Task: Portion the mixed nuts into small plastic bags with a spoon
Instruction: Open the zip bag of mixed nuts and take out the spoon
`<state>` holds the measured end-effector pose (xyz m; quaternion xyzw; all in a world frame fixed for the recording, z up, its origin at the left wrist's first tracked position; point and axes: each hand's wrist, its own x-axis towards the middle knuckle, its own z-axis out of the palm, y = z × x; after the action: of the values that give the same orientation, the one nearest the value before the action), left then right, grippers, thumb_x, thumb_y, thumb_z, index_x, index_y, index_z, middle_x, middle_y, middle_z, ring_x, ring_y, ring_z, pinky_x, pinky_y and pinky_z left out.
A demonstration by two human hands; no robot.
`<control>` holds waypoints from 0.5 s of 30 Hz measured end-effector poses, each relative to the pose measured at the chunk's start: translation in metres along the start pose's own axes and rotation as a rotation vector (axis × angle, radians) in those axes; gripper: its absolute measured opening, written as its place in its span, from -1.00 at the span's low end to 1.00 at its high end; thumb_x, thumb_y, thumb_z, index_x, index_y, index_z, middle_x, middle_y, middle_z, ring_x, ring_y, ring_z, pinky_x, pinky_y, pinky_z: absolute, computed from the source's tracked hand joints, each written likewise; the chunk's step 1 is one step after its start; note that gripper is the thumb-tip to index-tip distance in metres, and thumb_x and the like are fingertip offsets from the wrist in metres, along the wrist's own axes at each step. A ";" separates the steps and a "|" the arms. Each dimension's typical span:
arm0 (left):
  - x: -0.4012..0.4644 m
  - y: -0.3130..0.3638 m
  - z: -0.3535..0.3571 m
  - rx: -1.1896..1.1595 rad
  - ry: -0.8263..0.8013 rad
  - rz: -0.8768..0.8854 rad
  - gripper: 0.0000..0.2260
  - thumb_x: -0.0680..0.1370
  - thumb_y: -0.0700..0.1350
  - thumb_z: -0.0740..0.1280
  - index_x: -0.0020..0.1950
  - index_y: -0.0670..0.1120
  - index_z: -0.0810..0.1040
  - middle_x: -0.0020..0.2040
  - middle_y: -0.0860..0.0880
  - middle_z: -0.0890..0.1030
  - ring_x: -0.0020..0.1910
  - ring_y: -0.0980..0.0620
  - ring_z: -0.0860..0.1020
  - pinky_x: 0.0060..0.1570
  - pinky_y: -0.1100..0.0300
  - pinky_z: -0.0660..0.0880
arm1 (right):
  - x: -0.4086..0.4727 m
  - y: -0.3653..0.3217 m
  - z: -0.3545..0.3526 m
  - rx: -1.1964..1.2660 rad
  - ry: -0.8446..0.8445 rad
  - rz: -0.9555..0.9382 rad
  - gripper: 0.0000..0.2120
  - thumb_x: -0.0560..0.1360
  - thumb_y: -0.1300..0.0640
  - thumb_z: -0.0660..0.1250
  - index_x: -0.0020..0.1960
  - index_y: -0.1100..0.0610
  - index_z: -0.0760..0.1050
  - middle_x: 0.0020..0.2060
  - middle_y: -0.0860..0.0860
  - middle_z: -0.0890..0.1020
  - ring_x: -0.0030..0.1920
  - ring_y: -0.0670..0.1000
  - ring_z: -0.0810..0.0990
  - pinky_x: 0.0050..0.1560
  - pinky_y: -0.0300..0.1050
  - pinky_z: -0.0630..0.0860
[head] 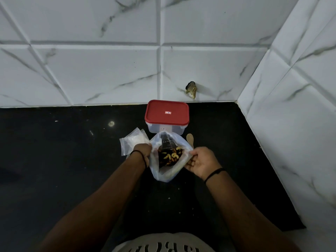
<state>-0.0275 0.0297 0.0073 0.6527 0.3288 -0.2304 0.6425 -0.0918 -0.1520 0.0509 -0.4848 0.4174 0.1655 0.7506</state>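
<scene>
Black stone makes up the counter [54, 160], which runs back to a white marble-tiled wall [91, 70] and meets a second wall at the far right corner. Near the middle of the back edge stands a clear box [166, 129] with a red lid [167, 112], shut. Just in front of it the person holds a large clear bag [168, 171] open from both sides: the left hand [142, 150] pinches the left rim, the right hand [201, 163] pinches the right rim between thumb and curled fingers. Inside the bag sits a darker pouch, its mouth spread, with the nuts [170, 157] showing, pale cashews among dark pieces. A wooden spoon [190, 139] lies on the counter just beside the bag's far right edge, partly hidden behind it, and neither hand touches it. To the left of the bag, near the box, lies a small pile of little bags [131, 143], flat and, as far as can be seen, empty. Judged from this, the work is at its start: the nuts are being exposed, no small bag looks filled, and the spoon is not yet taken up. What remains is to pick up the spoon, open a small bag, scoop nuts into it, and repeat for the rest.
</scene>
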 end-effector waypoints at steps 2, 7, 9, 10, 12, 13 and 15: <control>0.003 0.002 -0.003 -0.004 -0.014 0.002 -0.77 0.66 -0.17 0.16 0.19 -0.29 0.48 0.04 -0.23 0.54 0.02 -0.17 0.50 0.25 -0.10 0.47 | 0.002 -0.001 -0.001 0.037 0.044 0.019 -0.81 0.54 0.35 0.09 0.04 0.30 0.46 -0.15 0.19 0.58 -0.14 0.15 0.56 0.12 0.15 0.47; 0.003 0.012 -0.012 -0.139 -0.128 -0.105 -0.61 0.65 -0.15 0.10 0.45 -0.26 0.34 0.38 -0.27 0.44 0.15 -0.21 0.51 0.32 -0.13 0.38 | -0.002 -0.010 -0.006 0.148 0.104 0.072 -0.71 0.53 0.31 0.03 0.10 0.29 0.48 -0.11 0.19 0.58 -0.14 0.17 0.56 -0.14 0.13 0.50; -0.005 0.017 -0.016 -0.198 -0.168 -0.180 -0.63 0.63 -0.14 0.10 0.36 -0.26 0.45 0.16 -0.26 0.59 0.08 -0.19 0.54 0.28 -0.08 0.40 | -0.005 -0.013 -0.011 0.176 0.081 0.088 -0.67 0.53 0.28 0.02 0.15 0.27 0.48 -0.03 0.19 0.58 -0.08 0.18 0.55 -0.08 0.10 0.52; -0.006 0.020 -0.018 -0.224 -0.196 -0.190 -0.65 0.61 -0.14 0.10 0.27 -0.27 0.51 0.00 -0.25 0.64 0.01 -0.17 0.56 0.20 -0.06 0.44 | -0.005 -0.014 -0.014 0.189 0.063 0.089 -0.64 0.52 0.25 0.02 0.19 0.26 0.48 0.02 0.19 0.58 -0.05 0.17 0.55 0.01 0.09 0.51; -0.008 0.024 -0.022 -0.237 -0.221 -0.189 -0.71 0.60 -0.14 0.09 0.02 -0.27 0.55 -0.26 -0.23 0.66 -0.11 -0.15 0.56 -0.01 -0.04 0.48 | -0.001 -0.018 -0.021 0.196 0.023 0.088 -0.60 0.49 0.21 0.00 0.20 0.26 0.48 0.13 0.14 0.60 0.03 0.16 0.56 0.23 0.08 0.45; -0.010 0.026 -0.023 -0.241 -0.237 -0.193 -0.73 0.58 -0.14 0.10 -0.06 -0.26 0.53 -0.31 -0.21 0.65 -0.14 -0.14 0.55 -0.07 -0.03 0.47 | 0.001 -0.020 -0.024 0.199 0.018 0.082 -0.60 0.48 0.19 0.01 0.18 0.27 0.49 0.14 0.14 0.61 0.06 0.17 0.57 0.31 0.09 0.42; -0.010 0.029 -0.022 -0.230 -0.268 -0.191 -0.76 0.53 -0.14 0.13 -0.11 -0.25 0.52 -0.32 -0.21 0.62 -0.19 -0.13 0.55 -0.08 -0.01 0.49 | 0.005 -0.021 -0.029 0.169 0.051 0.077 -0.64 0.48 0.15 0.05 0.11 0.28 0.50 0.05 0.22 0.62 0.03 0.21 0.59 0.33 0.10 0.41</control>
<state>-0.0158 0.0513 0.0355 0.5042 0.3248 -0.3361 0.7262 -0.0885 -0.1877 0.0536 -0.4071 0.4672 0.1461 0.7711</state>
